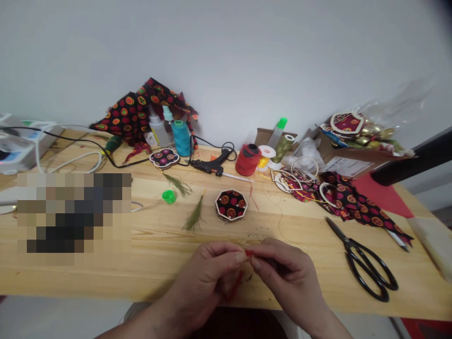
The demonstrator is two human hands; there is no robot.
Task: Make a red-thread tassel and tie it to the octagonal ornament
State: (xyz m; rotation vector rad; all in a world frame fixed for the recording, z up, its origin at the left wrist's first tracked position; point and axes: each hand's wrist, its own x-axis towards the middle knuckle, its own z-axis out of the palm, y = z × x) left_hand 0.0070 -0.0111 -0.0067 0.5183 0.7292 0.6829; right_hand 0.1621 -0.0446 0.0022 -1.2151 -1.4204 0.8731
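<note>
My left hand (pixel 212 270) and right hand (pixel 291 268) meet over the near edge of the table (pixel 148 278), fingertips pinched on a small red piece (pixel 249 254); more red shows below my left fingers, and I cannot tell whether it is joined. Just beyond lies one octagonal ornament (pixel 231 205), patterned cloth in a pale frame, with two green tassels (pixel 195 214) to its left, the farther one by a scalloped ornament (pixel 164 158), and one small green cup (pixel 169 197). One pair of black scissors (pixel 363 266) lies right of my right hand. Farther off, past one glue gun (pixel 210 165), I count four spools: red (pixel 247 162), yellow, olive and teal. Far left, two bottles (pixel 157 129) stand beside the teal one; the nearer label's print is too small to read. Far right, a cardboard box (pixel 330 149) holds gold beads (pixel 367 136), a framed patterned piece (pixel 348 123) and clear plastic; its white label (pixel 348 165) is illegible to me.
</note>
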